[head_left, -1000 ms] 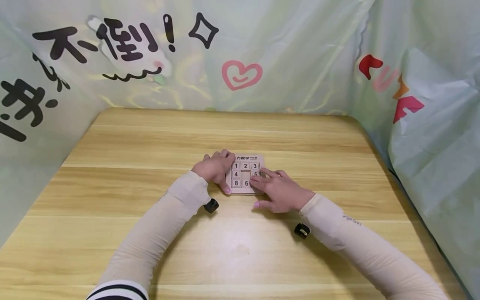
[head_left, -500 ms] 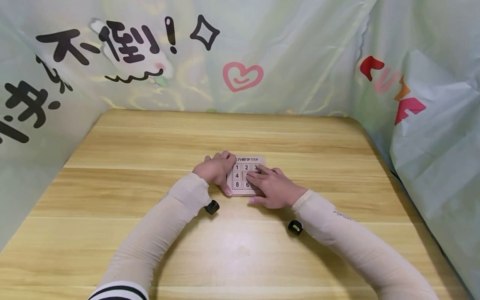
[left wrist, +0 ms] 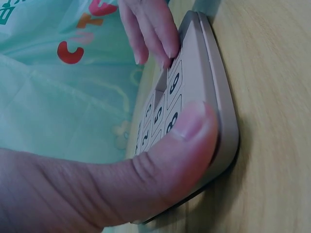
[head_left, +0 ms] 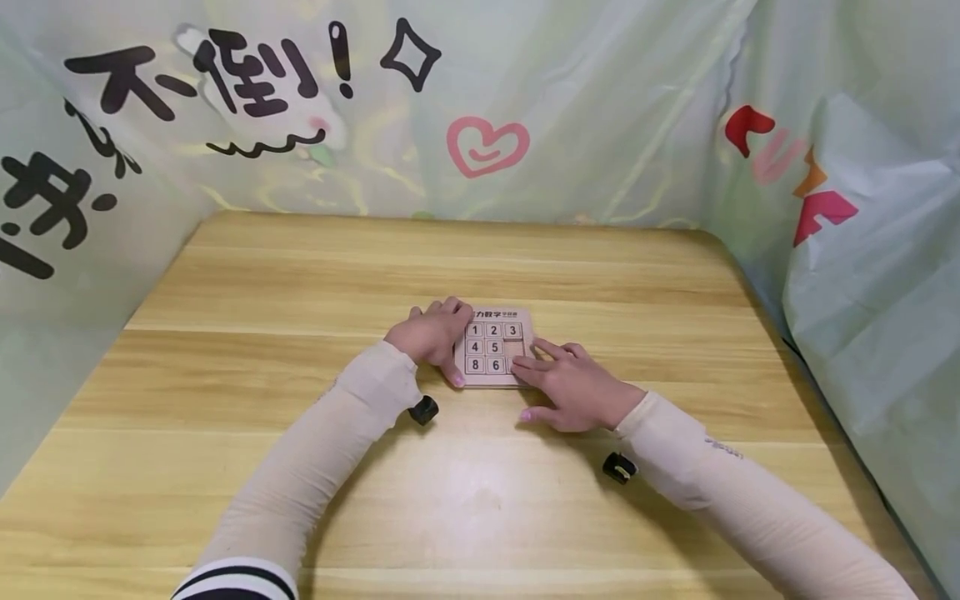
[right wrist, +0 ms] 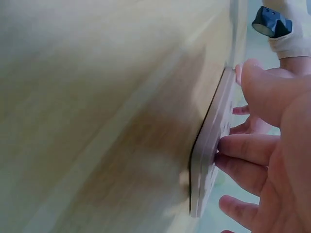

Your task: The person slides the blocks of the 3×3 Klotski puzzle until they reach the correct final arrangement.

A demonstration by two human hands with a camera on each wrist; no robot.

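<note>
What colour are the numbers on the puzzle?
The numbers on the puzzle are black; the head view shows them best.

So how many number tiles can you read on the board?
7: top row tiles 1, 2, 3; middle 4, 5; bottom 8, 6. The right hand may hide another.

Your left hand (head_left: 429, 335) hides the left part of the number puzzle (head_left: 487, 381) and the start of its title (head_left: 487, 314); your right hand (head_left: 576, 390) covers most of its lower-right tile (head_left: 509, 367), number unreadable. The small print (head_left: 510, 314) at the puzzle's top right is too tiny to read; below the puzzle, the head view cuts off your right sleeve (head_left: 757, 502).
</note>
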